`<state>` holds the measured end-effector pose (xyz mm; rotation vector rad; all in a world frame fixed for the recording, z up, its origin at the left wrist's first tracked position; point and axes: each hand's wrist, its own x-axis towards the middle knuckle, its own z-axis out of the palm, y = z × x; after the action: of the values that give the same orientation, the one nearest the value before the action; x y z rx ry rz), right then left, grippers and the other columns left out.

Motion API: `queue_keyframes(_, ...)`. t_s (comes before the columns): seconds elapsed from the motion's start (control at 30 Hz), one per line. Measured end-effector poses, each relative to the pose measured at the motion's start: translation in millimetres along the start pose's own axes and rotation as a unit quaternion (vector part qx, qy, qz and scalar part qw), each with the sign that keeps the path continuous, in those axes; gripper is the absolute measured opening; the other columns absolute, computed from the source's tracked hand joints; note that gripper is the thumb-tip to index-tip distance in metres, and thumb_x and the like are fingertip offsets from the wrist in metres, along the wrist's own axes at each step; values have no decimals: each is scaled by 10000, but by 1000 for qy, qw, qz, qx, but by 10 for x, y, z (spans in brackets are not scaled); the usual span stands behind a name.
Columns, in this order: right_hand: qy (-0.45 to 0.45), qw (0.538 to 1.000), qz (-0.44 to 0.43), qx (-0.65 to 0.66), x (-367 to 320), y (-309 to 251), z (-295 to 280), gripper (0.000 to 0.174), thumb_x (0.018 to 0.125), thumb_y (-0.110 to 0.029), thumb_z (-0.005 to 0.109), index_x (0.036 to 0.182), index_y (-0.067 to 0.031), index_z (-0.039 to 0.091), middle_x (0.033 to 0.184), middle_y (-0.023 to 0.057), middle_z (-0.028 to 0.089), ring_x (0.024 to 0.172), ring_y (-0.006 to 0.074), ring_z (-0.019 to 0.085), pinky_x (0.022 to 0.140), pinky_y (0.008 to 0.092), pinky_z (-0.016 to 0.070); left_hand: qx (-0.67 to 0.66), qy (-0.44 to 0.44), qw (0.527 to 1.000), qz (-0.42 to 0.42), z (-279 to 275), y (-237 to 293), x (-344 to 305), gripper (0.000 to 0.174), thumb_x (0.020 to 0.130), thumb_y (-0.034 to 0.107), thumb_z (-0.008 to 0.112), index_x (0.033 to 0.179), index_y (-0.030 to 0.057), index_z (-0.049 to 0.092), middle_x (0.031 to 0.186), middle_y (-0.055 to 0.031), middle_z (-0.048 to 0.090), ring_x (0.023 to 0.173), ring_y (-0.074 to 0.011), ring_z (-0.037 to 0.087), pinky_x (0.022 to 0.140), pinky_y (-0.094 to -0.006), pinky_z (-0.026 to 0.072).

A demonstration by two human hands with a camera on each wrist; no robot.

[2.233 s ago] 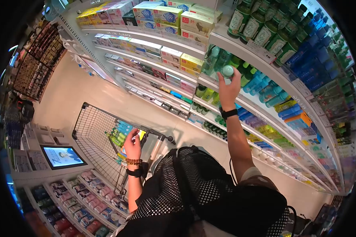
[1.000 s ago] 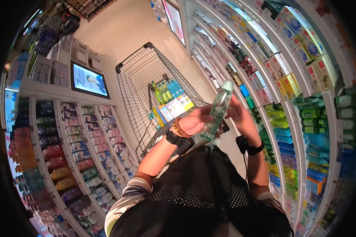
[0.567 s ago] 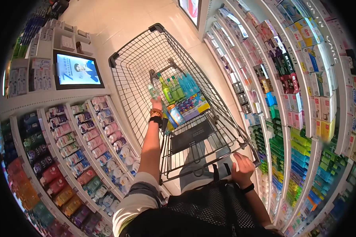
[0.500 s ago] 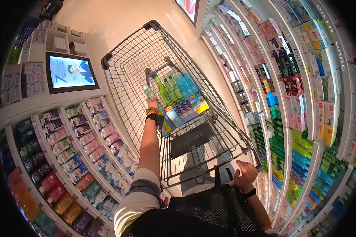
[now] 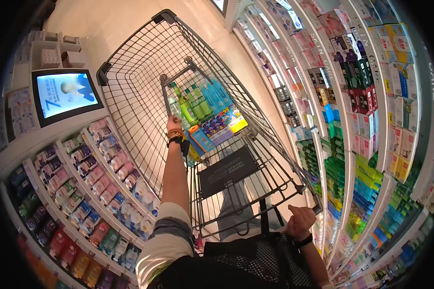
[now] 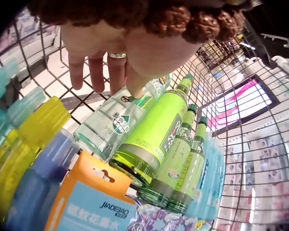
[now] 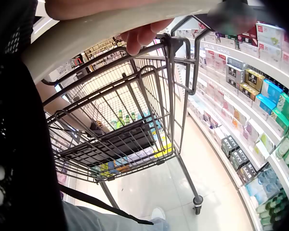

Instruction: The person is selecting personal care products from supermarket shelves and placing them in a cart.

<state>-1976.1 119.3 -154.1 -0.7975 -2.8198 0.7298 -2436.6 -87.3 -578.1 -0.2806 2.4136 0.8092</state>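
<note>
My left hand [image 5: 174, 123] reaches down into a wire shopping cart [image 5: 139, 103]. Its fingers hang straight down in the left wrist view, with a fingertip at the clear bottle [image 6: 103, 126]. That bottle leans beside a larger bright-green bottle [image 6: 151, 134]. Slimmer green bottles [image 6: 179, 166] and light-blue bottles [image 6: 209, 175] follow in the same row. Before them lie an orange-and-blue box [image 6: 94, 197] and a purple patterned pack [image 5: 217, 126]. My right hand [image 5: 301, 220] grips the cart's pale handle [image 7: 118, 36], its fingertips showing beneath the bar in the right wrist view.
Shelves of boxed goods [image 5: 400, 130] and green bottles [image 5: 335, 168] line the right side. On the left stand pouch shelves [image 5: 99, 180] and a lit screen [image 5: 66, 94]. A black plate [image 5: 228, 172] is fixed to the cart's near end. Yellow and blue bottles sit at the cart's left.
A clear green-capped bottle came off the right shelf in my right hand and passed to my left. My left hand lowered it into the cart beside the green bottles; my right hand moved to the handle.
</note>
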Motion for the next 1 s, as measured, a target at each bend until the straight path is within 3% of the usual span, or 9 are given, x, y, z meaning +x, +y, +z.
queue_keyframes(0.07, 0, 1000, -10, 8, -61, 8, -102, 352, 673, -89, 568, 983, -22, 721, 804, 104, 685, 672, 280, 597, 648, 403, 456, -64, 1, 998, 21, 204, -399, 169, 398, 993, 99, 552, 1386, 39, 578, 1336, -233, 615, 1191, -367, 630, 934, -453, 577)
queue_keyframes(0.1, 2, 1000, -10, 8, -119, 39, -122, 352, 673, -89, 568, 983, -22, 721, 804, 104, 685, 672, 280, 597, 648, 403, 456, -63, 1, 998, 23, 201, -851, 131, 398, 993, 99, 552, 1386, 39, 578, 1336, -233, 615, 1191, -367, 630, 934, -453, 577)
queue_keyframes(0.17, 61, 997, -49, -1, -173, 104, -74, 376, 661, -63, 603, 1013, -60, 734, 805, 51, 680, 660, 234, 609, 610, 375, 463, 277, -97, 955, 43, -178, -20, -338, 421, 965, 129, 568, 1379, 54, 582, 1302, -239, 632, 1178, -380, 632, 939, -466, 561)
queue_keyframes(0.2, 24, 999, -27, 19, -23, 33, -182, 356, 656, -44, 614, 987, -68, 741, 755, 37, 646, 649, 230, 603, 591, 365, 462, 267, -86, 957, 71, -412, 62, -597, 365, 938, 158, 574, 1277, 37, 637, 1234, -246, 660, 1139, -394, 643, 891, -472, 554)
queue_keyframes(0.27, 77, 995, -35, 51, 39, 84, -229, 373, 664, -49, 641, 1021, -61, 745, 725, 47, 614, 642, 230, 599, 584, 363, 486, 343, -138, 893, 255, -314, -148, -469, 273, 954, 215, 562, 1012, -22, 685, 1010, -227, 718, 927, -410, 680, 769, -475, 536)
queue_keyframes(0.4, 111, 928, 41, 354, 52, 325, -615, 493, 805, 75, 588, 1290, -11, 605, 1071, 129, 689, 938, 277, 627, 834, 369, 516, 215, -205, 940, 167, -553, 206, -1087, 363, 1002, 175, 512, 1272, -26, 649, 1092, -229, 728, 951, -344, 711, 855, -410, 548)
queue_keyframes(0.47, 245, 922, 87, 288, -50, 493, -1058, 445, 800, 109, 616, 1230, -6, 604, 1091, 128, 692, 928, 260, 617, 854, 357, 501, 112, -227, 942, 220, -836, 381, -1699, 379, 1019, 76, 481, 1372, -11, 590, 1276, -134, 688, 1015, -262, 684, 853, -372, 543)
queue_keyframes(0.63, 560, 799, 198, 95, -278, 1744, -2377, 356, 990, -151, 606, 1331, -48, 587, 1177, 68, 640, 1018, 193, 551, 860, 328, 446, -43, -203, 938, 277, -1101, 1171, -3223, 366, 1045, 118, 516, 1385, 0, 577, 1216, -99, 705, 980, -167, 665, 749, -305, 546)
queue_keyframes(1.0, 592, 782, 187, 44, 271, 2385, -3264, 575, 826, -204, 797, 1316, -15, 564, 1181, 159, 586, 1088, 353, 510, 941, 435, 432, -109, -143, 914, 364, -828, 2079, -4730, 362, 1009, 62, 519, 1362, 17, 585, 1217, -100, 700, 1061, -167, 653, 853, -304, 513)
